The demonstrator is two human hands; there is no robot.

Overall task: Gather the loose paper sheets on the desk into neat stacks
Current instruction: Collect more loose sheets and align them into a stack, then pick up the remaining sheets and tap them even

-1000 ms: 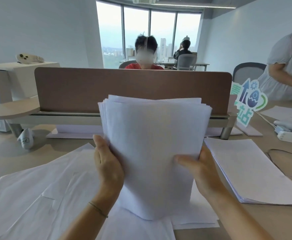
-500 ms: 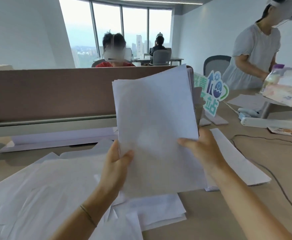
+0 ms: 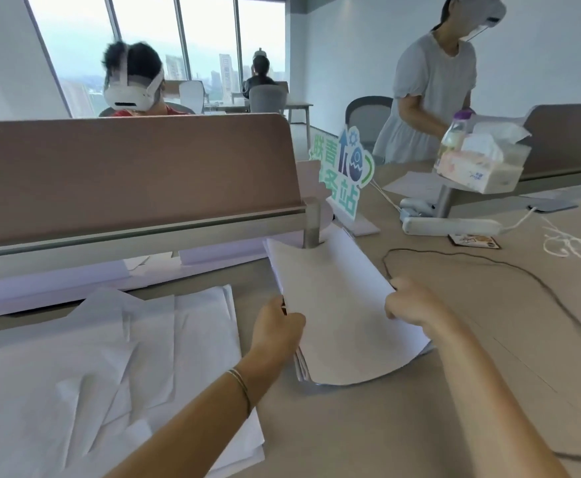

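Left hand [image 3: 277, 327] and right hand [image 3: 408, 300] each grip a side of the paper stack [image 3: 337, 305], low over the table [image 3: 368, 426] right of the loose sheets [image 3: 109, 357]. Its far edge meets a metal post [image 3: 311, 224], which could skew it.

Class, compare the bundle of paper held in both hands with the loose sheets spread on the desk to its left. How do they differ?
The held bundle has its edges roughly squared; the loose sheets overlap at odd angles.
The left hand and right hand grip the bundle's sides; no hand touches the loose sheets.
The bundle bows between the hands; the loose sheets lie flat, some creased.
Both are plain white paper.
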